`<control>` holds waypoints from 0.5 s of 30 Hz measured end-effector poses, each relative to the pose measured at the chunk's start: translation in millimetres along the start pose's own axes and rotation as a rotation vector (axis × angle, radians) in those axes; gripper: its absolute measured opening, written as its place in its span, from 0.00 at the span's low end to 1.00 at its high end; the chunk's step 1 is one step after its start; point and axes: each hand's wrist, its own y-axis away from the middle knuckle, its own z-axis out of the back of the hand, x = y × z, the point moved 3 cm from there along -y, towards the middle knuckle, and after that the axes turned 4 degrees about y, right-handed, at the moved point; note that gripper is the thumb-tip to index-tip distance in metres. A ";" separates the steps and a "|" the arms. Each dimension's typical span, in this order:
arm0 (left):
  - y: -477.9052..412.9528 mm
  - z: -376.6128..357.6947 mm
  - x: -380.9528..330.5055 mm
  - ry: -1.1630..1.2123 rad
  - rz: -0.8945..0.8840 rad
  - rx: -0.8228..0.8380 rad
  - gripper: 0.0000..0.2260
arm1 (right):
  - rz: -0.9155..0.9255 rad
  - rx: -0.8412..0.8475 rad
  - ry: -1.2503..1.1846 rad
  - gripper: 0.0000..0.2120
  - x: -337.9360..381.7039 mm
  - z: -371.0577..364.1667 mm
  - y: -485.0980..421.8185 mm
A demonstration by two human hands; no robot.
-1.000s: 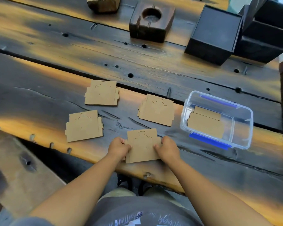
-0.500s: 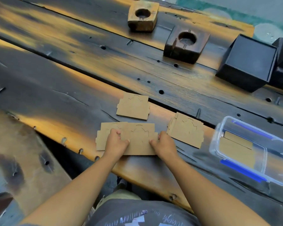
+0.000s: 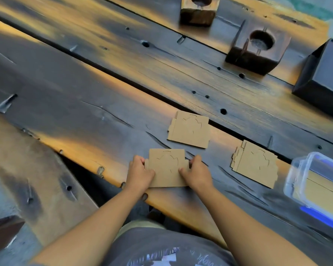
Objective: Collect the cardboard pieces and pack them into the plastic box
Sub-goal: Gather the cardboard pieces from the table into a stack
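A flat brown cardboard piece (image 3: 166, 169) lies near the table's front edge, stacked over another one that it hides. My left hand (image 3: 139, 174) grips its left side and my right hand (image 3: 195, 173) grips its right side. A second cardboard piece (image 3: 189, 132) rests just beyond it. A third cardboard stack (image 3: 256, 164) lies to the right. The clear plastic box (image 3: 298, 169) with blue clips stands at the right edge of the view and holds cardboard inside.
Two dark wooden blocks with round holes (image 3: 198, 8) (image 3: 258, 48) sit at the back of the plank table (image 3: 85, 89). A black box (image 3: 323, 79) stands at the far right. A lower wooden bench (image 3: 37, 175) runs along the left, below the table edge.
My hands slid the held cardboard piece leftward onto the piece at the left, so the two now line up as one stack. The view has shifted left.
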 end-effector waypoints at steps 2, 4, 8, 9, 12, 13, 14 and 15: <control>-1.2 -1.2 2.6 -0.027 0.003 0.005 0.14 | -0.015 -0.004 0.014 0.16 -0.8 -4.2 0.1; -2.8 -2.4 3.1 -0.029 0.004 0.001 0.14 | -0.023 -0.006 0.008 0.16 -2.2 -5.4 -0.5; -4.3 -2.2 -1.4 -0.064 0.001 -0.019 0.15 | -0.019 0.005 0.016 0.15 -2.8 -4.2 -3.6; -3.9 -1.0 -1.6 -0.080 0.000 -0.030 0.16 | -0.012 0.006 0.013 0.15 -2.4 -4.7 -3.6; -3.4 0.6 0.5 -0.089 0.027 -0.047 0.19 | 0.003 -0.013 -0.013 0.15 -1.2 -3.8 -2.9; -3.1 0.1 2.7 -0.059 0.058 -0.036 0.20 | -0.003 -0.014 -0.031 0.15 -1.1 -4.0 -2.4; -2.7 -1.0 4.7 0.001 0.103 -0.020 0.21 | -0.013 -0.008 -0.048 0.16 -0.7 -4.7 -2.1; -2.1 -2.5 5.9 0.077 0.158 -0.004 0.21 | -0.028 0.003 -0.064 0.16 -0.6 -5.4 -2.0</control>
